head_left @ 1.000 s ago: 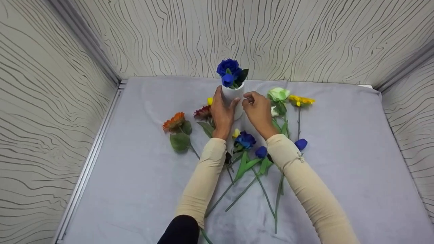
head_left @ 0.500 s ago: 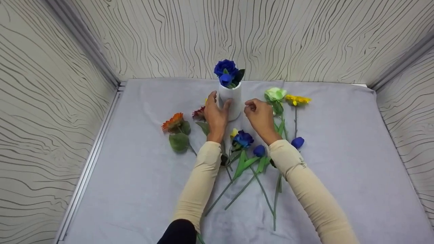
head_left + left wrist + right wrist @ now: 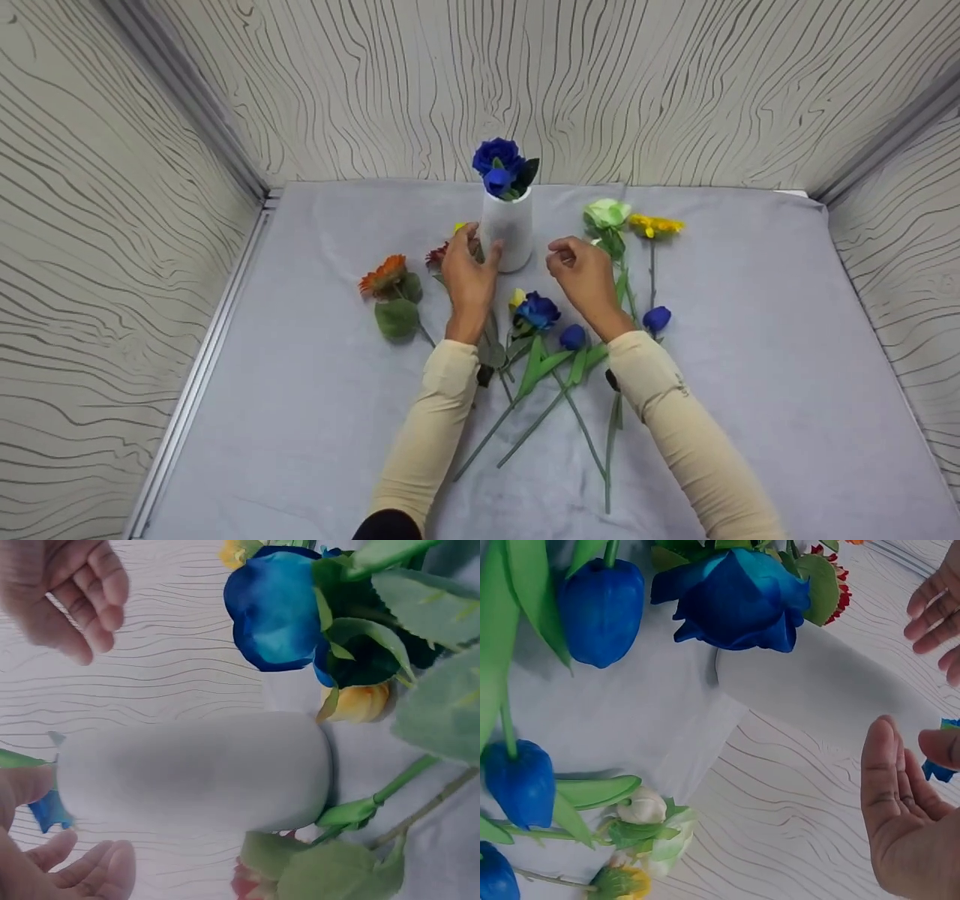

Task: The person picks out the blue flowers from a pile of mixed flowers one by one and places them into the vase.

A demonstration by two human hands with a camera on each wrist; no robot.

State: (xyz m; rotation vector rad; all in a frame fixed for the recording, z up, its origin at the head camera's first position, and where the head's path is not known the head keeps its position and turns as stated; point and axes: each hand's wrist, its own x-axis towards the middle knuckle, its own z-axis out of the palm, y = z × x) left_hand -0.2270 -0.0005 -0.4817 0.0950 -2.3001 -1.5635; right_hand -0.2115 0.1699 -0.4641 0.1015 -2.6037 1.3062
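Observation:
A white vase (image 3: 510,232) stands upright toward the back of the table, holding a blue rose (image 3: 496,155) and a smaller blue bloom (image 3: 496,181) with dark leaves. My left hand (image 3: 469,285) is at the vase's left side, fingers loosely bent and thumb spread, gripping nothing; in the left wrist view the thumb overlaps the vase mouth. To the right of the vase, a gap away, my right hand (image 3: 589,281) hovers with relaxed fingers and nothing in them. Between my forearms lie a blue-teal rose (image 3: 538,310) and a blue tulip (image 3: 573,337).
An orange flower (image 3: 384,274) with broad leaves lies to the left, and a dark red one (image 3: 436,256) behind my left hand. On the right are a pale green rose (image 3: 607,214), a yellow flower (image 3: 656,226) and another blue tulip (image 3: 657,319). Patterned panels (image 3: 525,82) enclose the table.
My left hand has let go of the vase and drawn back slightly toward me. My right hand has also moved back and away to the right. The vase stays standing.

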